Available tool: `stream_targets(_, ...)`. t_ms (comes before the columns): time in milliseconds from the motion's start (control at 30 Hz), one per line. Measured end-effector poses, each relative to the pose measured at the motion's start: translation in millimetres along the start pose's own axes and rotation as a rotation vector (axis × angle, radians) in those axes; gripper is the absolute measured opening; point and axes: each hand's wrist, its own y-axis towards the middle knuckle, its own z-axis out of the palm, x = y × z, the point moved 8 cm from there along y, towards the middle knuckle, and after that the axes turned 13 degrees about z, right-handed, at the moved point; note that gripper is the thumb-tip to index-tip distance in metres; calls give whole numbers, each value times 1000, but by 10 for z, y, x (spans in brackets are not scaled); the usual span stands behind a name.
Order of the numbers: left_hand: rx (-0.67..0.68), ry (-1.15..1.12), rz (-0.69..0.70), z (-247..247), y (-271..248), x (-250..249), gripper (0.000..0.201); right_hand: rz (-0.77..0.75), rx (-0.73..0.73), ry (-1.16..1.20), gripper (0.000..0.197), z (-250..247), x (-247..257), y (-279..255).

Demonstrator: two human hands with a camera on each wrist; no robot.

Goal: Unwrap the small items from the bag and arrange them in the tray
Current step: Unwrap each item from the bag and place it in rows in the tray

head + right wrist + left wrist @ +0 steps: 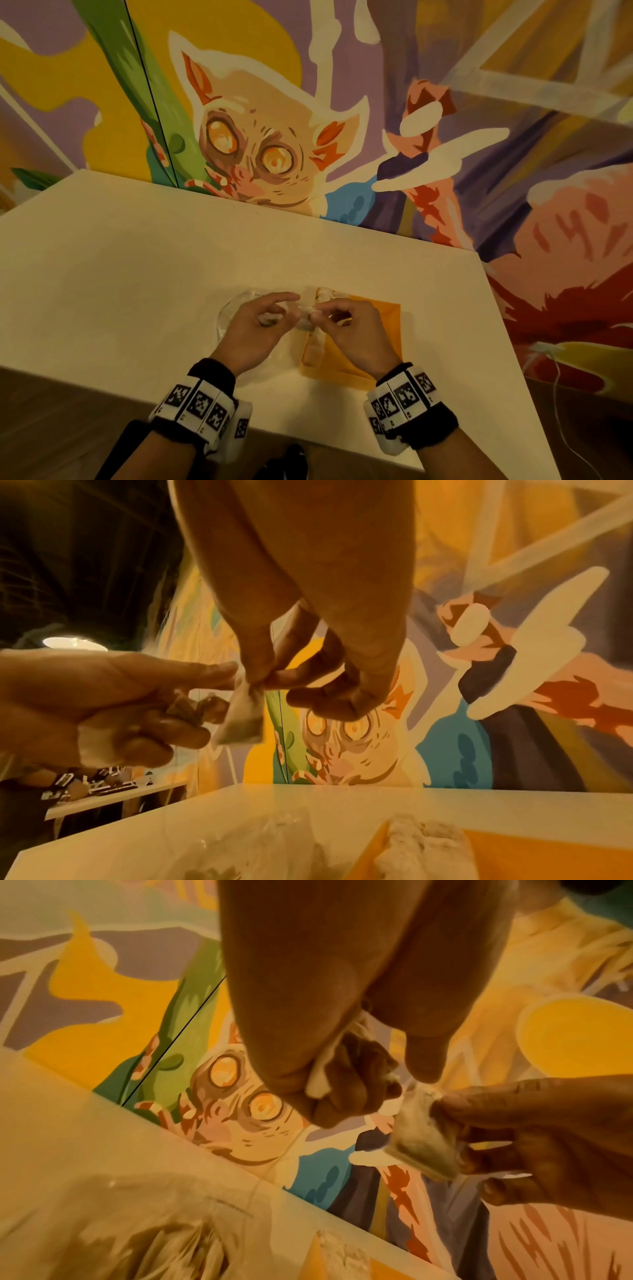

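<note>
Sachet (pixel 423 1139): small, flat, pale, square; held in the air between my two hands, above the desk (pixel 137 274), over the gap between bag and tray.

Right hand (pixel 356 329): grip narrow, thumb and forefinger pinching the sachet's top corner; other fingers (pixel 329 702) curled loose beneath.

Left hand (pixel 253 325): grip closed on crumpled wrappers (pixel 192 710) wadded in the palm; forefinger and thumb reach out to the sachet's edge.

Bag (pixel 229 311): clear plastic, crumpled, lying on the desk under my left hand; more pale items show inside it.

Tray (pixel 387 318): orange, flat on the desk just right of the bag, under my right hand. A row of pale unwrapped items (pixel 421 842) lies along its left side.

Mural (pixel 260 154): painted wall behind the desk, wide-eyed creature.
</note>
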Motion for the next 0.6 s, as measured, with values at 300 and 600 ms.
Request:
stream_targets(300,-2,132,58,39,124,14,5,15,-18,26,10,28,-32,4)
stream_targets(600,-54,89,31,53,147,127,4,28,-20,-1,5,69,-106,21)
